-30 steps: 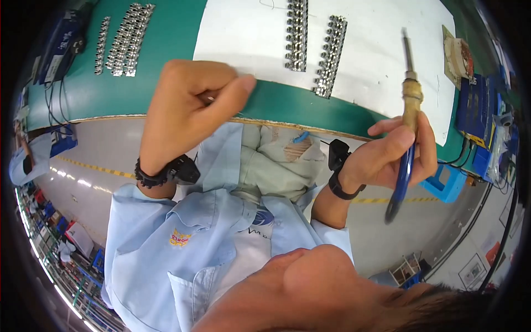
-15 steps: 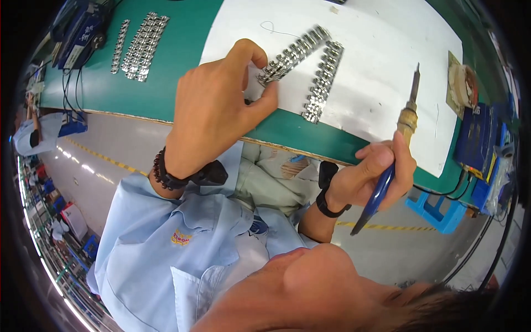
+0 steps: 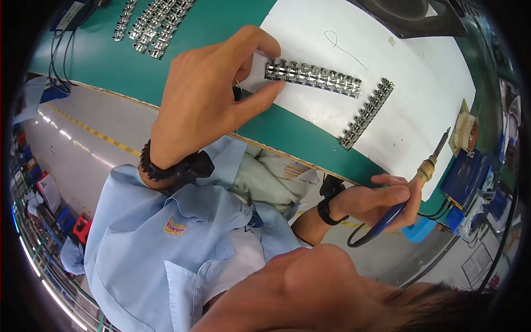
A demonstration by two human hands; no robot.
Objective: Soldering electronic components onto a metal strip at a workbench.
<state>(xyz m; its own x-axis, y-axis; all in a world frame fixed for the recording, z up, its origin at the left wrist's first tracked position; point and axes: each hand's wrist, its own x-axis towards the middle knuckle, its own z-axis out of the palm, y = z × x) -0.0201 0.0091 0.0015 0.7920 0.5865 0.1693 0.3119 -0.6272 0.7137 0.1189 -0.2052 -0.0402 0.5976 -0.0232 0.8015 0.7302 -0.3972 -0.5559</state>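
My left hand point(image 3: 213, 99) rests at the edge of the white sheet point(image 3: 387, 66), thumb and fingers pinching the left end of a row of small metal connectors point(image 3: 312, 76). A second row of connectors point(image 3: 366, 113) lies slanted just to the right of it. My right hand point(image 3: 381, 202) hovers off the bench's front edge, shut on a soldering iron point(image 3: 417, 182) with a blue grip and wooden collar. Its tip points up toward the sheet's right side. A thin wire point(image 3: 338, 45) lies on the sheet above the rows.
The green bench mat point(image 3: 210, 33) carries several more connector rows point(image 3: 157, 22) at the upper left. A brownish sponge holder point(image 3: 464, 135) and blue boxes point(image 3: 470, 182) stand at the right. A dark fan-like object point(image 3: 409, 16) sits at the top. Grey floor lies below.
My left hand has moved the connector row from a slant to lying level on the sheet. My right hand with the iron has dropped lower and rightward.
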